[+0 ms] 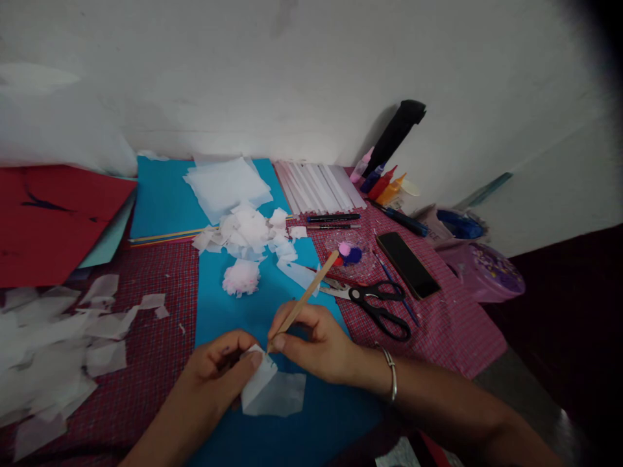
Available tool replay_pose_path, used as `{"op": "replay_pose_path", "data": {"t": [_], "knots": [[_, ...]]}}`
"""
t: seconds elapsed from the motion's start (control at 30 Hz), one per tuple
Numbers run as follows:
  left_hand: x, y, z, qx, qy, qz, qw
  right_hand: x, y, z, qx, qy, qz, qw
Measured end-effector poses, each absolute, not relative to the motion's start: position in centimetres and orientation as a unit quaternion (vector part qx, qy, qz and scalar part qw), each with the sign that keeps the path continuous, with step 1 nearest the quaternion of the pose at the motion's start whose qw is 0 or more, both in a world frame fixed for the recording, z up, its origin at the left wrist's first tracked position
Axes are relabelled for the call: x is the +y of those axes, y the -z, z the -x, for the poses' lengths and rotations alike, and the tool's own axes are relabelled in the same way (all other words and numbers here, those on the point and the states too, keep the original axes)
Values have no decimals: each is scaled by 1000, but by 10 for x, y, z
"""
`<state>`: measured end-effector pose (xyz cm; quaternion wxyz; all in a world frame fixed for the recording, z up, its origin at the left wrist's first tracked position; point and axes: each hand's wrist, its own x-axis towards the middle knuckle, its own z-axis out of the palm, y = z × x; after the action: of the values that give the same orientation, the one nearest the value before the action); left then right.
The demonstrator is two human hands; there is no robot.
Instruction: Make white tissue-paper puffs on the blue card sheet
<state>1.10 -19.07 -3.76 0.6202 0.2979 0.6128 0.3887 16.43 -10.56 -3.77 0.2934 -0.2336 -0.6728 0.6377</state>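
Note:
My left hand pinches a small white piece of thin paper over a blue sheet. In my right hand is a slim wooden stick, held like a pen, its lower tip at the paper by my left thumb. Another translucent paper square lies just below the fingers. Beyond my hands a fluffy pale-pink paper pompom rests on the blue sheet, with a heap of crumpled white paper pieces behind it.
Black-handled scissors lie right of my right hand, near a phone and a clear palette with paint blobs. Small paint bottles stand by the wall. Loose paper squares cover the left side, below red card.

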Motion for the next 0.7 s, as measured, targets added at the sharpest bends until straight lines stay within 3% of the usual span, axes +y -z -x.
{"op": "replay_pose_path", "data": {"t": [0.7], "knots": [[-187,32,-13,604,-395,-302,622,-104,41,-164,-615,-683,225,323]]}}
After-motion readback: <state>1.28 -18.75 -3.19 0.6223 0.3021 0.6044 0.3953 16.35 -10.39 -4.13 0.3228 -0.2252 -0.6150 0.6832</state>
